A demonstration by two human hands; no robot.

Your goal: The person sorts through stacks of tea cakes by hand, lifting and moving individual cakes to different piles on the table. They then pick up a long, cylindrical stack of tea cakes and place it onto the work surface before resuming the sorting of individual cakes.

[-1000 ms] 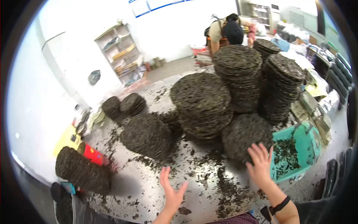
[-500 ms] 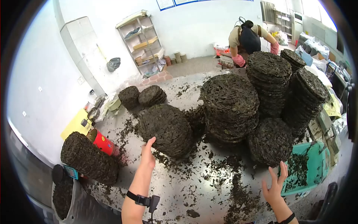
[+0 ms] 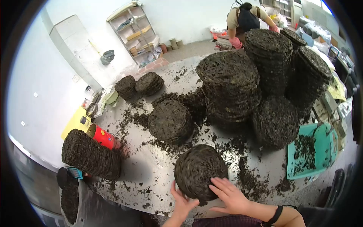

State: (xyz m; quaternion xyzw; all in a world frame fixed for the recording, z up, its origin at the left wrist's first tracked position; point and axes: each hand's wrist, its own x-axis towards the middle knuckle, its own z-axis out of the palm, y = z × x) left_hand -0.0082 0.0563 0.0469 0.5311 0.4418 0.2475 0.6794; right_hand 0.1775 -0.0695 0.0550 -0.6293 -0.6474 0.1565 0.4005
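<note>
A round dark pressed-leaf cake [image 3: 198,166] is near the table's front edge, between my two hands. My left hand [image 3: 182,202] touches its lower left edge, thumb and fingers curved round it. My right hand [image 3: 228,195] rests with spread fingers on its lower right side. Behind it stands a shorter stack of dark cakes [image 3: 170,123]. Taller stacks rise at the back right, the nearest being a broad stack [image 3: 228,87]. Another round dark stack [image 3: 276,123] leans in front of them.
A teal tray [image 3: 291,162] with leaf bits sits at the right. At the left are a leaning stack [image 3: 90,155], a red can [image 3: 104,137] and a bag [image 3: 89,204]. Leaf crumbs litter the metal table [image 3: 151,174]. Beyond it, a person in pink gloves [image 3: 236,42] bends down.
A cake has come off the middle-left stack to the front edge, with my left hand on it. My right hand has moved left from near the tray onto the cake. The view has shifted.
</note>
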